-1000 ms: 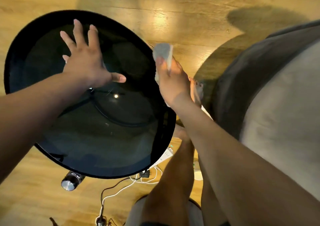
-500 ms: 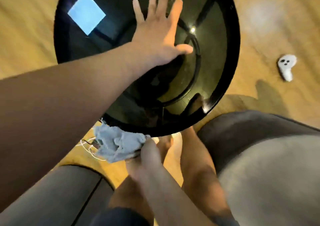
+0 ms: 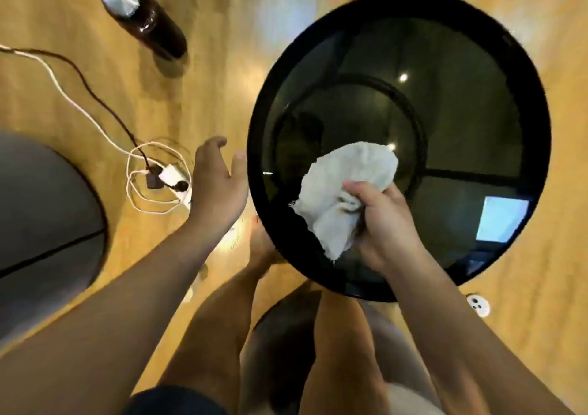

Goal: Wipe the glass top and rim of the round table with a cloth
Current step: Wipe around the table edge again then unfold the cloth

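The round table (image 3: 537,134) has a black rim and a dark glass top, and fills the right half of the view. A crumpled white cloth (image 3: 340,189) lies on the glass near the table's near-left edge. My right hand (image 3: 386,224) is shut on the cloth from its near side. My left hand (image 3: 216,182) hovers just left of the rim, fingers apart, holding nothing. Whether it touches the rim I cannot tell.
A dark bottle with a metal cap (image 3: 143,17) stands on the wooden floor at the upper left. A power strip with coiled white and dark cables (image 3: 165,179) lies beside my left hand. A grey cushion (image 3: 41,217) sits at the left. My bare legs (image 3: 241,303) are below the table.
The view has swung round the table. My left hand came off the glass to beside the rim. My right hand brought the cloth from below the edge onto the glass.
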A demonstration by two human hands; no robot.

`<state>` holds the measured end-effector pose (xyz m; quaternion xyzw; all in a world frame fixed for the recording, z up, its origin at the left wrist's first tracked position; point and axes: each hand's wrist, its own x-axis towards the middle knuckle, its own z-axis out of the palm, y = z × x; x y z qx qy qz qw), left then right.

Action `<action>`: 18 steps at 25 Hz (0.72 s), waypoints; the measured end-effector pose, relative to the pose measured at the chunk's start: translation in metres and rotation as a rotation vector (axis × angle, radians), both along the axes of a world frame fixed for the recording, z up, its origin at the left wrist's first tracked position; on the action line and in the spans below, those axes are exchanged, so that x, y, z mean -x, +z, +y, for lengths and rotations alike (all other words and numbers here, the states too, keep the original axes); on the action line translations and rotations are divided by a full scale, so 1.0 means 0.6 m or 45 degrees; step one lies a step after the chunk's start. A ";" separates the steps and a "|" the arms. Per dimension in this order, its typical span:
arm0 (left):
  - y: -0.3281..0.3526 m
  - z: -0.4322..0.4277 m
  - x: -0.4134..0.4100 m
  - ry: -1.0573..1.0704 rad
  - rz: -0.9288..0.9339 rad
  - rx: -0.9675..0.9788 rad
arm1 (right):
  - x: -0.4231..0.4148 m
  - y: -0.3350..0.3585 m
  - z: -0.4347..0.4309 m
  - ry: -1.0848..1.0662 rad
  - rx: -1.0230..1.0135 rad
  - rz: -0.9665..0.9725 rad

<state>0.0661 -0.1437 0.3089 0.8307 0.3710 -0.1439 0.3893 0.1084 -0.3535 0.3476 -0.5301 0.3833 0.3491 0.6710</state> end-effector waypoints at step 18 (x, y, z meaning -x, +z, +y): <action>-0.062 -0.154 0.249 1.950 -0.065 1.390 | 0.023 -0.085 0.163 3.594 0.424 -1.973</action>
